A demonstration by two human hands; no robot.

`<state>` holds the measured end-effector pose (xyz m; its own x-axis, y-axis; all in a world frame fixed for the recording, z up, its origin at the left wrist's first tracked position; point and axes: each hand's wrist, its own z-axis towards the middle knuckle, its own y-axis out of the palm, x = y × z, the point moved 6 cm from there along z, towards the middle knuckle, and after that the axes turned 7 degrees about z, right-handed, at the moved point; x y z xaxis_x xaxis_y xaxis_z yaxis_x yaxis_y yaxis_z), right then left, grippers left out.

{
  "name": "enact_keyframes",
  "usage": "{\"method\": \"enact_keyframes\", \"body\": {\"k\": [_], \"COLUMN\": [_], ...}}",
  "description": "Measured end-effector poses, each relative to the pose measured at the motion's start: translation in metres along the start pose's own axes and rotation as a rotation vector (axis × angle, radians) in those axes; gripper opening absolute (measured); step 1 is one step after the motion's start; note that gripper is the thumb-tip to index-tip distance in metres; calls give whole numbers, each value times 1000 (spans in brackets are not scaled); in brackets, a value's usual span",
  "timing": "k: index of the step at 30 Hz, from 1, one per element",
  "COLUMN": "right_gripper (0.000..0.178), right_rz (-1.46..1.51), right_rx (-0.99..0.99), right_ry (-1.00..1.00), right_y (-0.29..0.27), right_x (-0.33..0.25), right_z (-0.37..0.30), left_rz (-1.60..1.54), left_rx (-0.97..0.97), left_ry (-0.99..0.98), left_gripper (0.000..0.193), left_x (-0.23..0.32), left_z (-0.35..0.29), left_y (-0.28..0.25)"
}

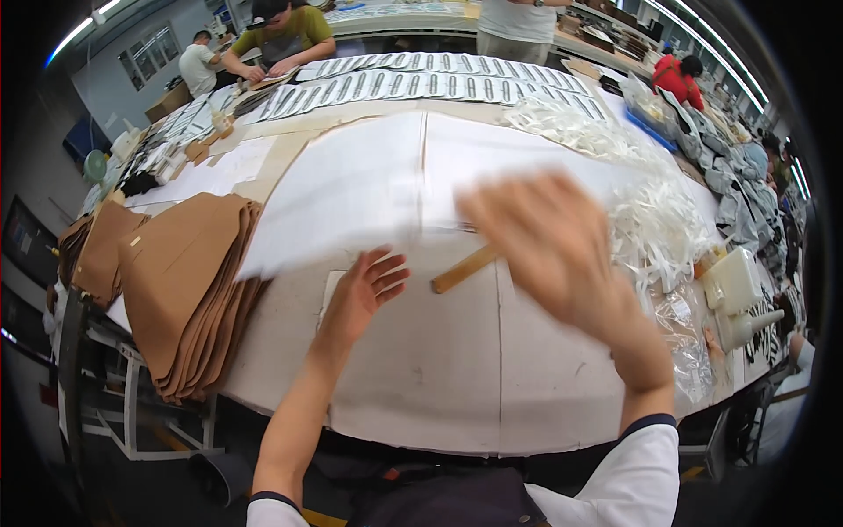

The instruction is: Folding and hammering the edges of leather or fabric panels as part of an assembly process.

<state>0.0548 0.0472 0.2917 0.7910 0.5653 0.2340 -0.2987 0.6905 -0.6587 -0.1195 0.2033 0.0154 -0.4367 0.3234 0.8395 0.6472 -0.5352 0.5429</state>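
My left hand [367,294] is over the near middle of the table, fingers apart and slightly curled, holding nothing. Just beyond it a large white sheet [338,189] looks smeared along its near edge, and I see no finger on it. To its right lies another white panel [465,162], partly behind my right hand [549,241]. That hand is raised over the table and blurred by motion, so whether it grips anything does not show. Beneath it a wooden stick [465,268] rests at a slant on the table, its far end hidden.
Brown cut panels [180,281] are stacked at the left edge. White strips [659,228] pile up on the right, near a white plastic bottle [733,281] and clear plastic bags [680,325]. Rows of white pieces [386,88] cover the far table [369,117], where a person [290,39] works.
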Motion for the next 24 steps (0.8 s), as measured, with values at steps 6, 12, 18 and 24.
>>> {"method": "enact_keyframes", "body": {"k": [6, 12, 18, 24], "right_gripper": [36, 40, 20, 29], "right_rz": [218, 484, 1294, 511], "right_rx": [-546, -625, -826, -352], "right_ry": [-39, 76, 247, 618], "right_y": [-35, 3, 33, 137], "right_x": [-138, -179, -160, 18], "right_z": [-143, -203, -209, -205], "left_rz": [-256, 163, 711, 812], "left_rx": [-12, 54, 70, 62], "left_ry": [-233, -460, -407, -455], "left_gripper": [52, 47, 43, 45], "left_x": [11, 10, 15, 22], "left_z": [-36, -40, -3, -3], "left_y": [-30, -65, -60, -53]}}
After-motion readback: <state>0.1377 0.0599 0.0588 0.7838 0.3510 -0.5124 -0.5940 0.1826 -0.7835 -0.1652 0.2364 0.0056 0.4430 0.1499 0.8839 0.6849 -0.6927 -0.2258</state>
